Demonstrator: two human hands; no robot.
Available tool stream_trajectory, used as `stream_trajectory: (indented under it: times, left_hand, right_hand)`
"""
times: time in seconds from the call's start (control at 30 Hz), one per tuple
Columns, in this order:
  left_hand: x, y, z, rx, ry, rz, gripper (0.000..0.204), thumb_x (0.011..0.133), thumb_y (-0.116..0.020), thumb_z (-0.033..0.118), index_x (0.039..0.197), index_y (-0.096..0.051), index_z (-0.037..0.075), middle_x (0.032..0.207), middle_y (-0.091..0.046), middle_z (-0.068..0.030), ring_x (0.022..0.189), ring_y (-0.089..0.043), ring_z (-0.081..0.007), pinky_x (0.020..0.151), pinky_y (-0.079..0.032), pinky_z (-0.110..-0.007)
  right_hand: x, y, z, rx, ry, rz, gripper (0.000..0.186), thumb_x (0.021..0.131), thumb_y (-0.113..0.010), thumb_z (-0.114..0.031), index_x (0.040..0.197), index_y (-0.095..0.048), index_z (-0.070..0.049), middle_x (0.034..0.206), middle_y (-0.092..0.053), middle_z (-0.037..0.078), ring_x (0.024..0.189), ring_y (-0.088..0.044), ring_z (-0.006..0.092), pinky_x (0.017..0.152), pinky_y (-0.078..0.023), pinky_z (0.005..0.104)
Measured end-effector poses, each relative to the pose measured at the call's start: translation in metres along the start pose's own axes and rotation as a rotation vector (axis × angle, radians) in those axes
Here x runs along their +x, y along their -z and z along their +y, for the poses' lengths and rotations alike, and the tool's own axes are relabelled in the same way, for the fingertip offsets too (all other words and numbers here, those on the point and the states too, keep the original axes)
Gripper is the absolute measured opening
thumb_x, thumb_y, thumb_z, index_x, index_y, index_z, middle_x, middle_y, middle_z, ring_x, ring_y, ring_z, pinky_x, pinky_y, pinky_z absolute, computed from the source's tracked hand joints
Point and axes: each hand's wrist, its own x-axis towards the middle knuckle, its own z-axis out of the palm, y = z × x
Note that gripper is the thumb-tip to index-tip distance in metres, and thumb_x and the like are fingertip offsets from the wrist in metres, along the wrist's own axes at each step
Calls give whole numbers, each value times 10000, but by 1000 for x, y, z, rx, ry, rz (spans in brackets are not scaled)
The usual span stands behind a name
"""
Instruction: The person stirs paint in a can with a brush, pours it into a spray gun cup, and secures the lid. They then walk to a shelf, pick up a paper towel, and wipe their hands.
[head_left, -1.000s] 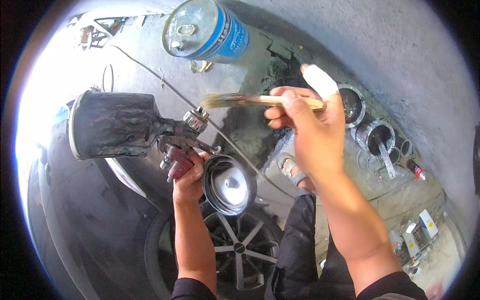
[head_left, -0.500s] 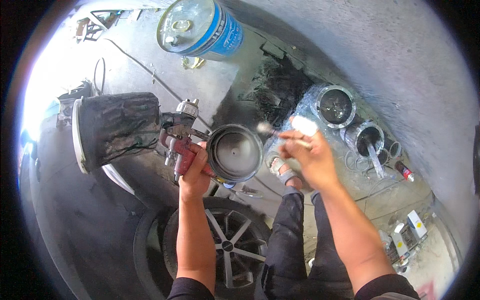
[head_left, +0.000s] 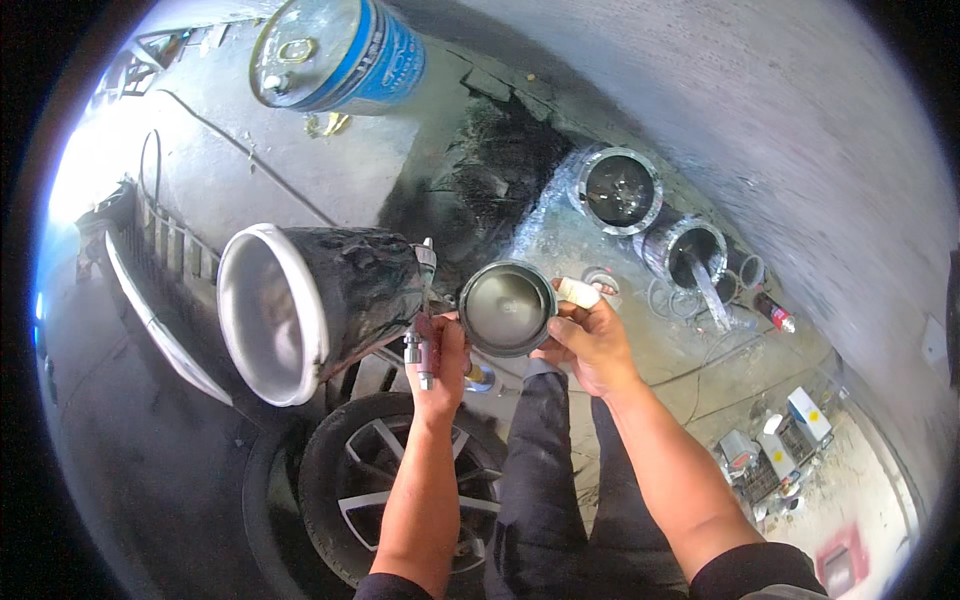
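Observation:
My left hand (head_left: 438, 388) is closed around the red grip of a spray gun (head_left: 425, 352). Beside the gun, and seemingly joined to it, hangs a big black-wrapped cylinder (head_left: 370, 285) with a thick white rim; its pale inside faces me. To the right of the gun a round dark cup (head_left: 507, 308) stands with its mouth up, its inside grey. My right hand (head_left: 598, 350) is at the cup's right side, thumb against the rim, fingers closed on a small white piece (head_left: 579, 293). The brush held earlier cannot be made out.
A car wheel (head_left: 400, 490) and dark bodywork lie below left. A blue-and-silver drum (head_left: 335, 55) stands farther off. Two open cans (head_left: 652, 208) (head_left: 722, 245), a dark bottle (head_left: 775, 312) and a crate of white boxes (head_left: 775, 450) line the floor by the wall.
My right hand has come left and down to the cup's rim; the brush has gone from sight. The black cylinder has turned, showing its white rim and inside. The view has shifted.

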Motion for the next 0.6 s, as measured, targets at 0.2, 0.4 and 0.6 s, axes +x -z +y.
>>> stream_trajectory:
  times: [0.2, 0.4, 0.6]
  left_hand:
    - [-12, -17, -35, 191, -40, 51, 177, 960, -579, 183, 953, -592, 7, 786, -631, -56, 681, -555, -111, 627, -431, -261]
    - [-21, -16, -85, 286, -58, 176, 186, 959, -594, 162, 871, -552, 5, 808, -634, -66, 773, -600, -134, 723, -470, -291]
    - [-26, -13, -141, 501, -266, 131, 161, 954, -596, 143, 931, -488, 26, 820, -602, -59, 735, -603, -152, 692, -488, -299]
  right_hand:
    - [-6, 49, -13, 147, 106, 136, 447, 849, -649, 25, 1257, -516, -100, 1005, -608, 38, 745, -632, 164, 624, -568, 279]
    - [-34, 132, -40, 6, 315, 358, 386, 842, -681, -29, 1200, -561, -109, 988, -627, 13, 826, -624, 159, 694, -549, 329]
    - [-53, 206, -79, -506, 342, 877, 418, 842, -683, -59, 1220, -507, -31, 994, -617, 81, 800, -618, 172, 653, -537, 325]
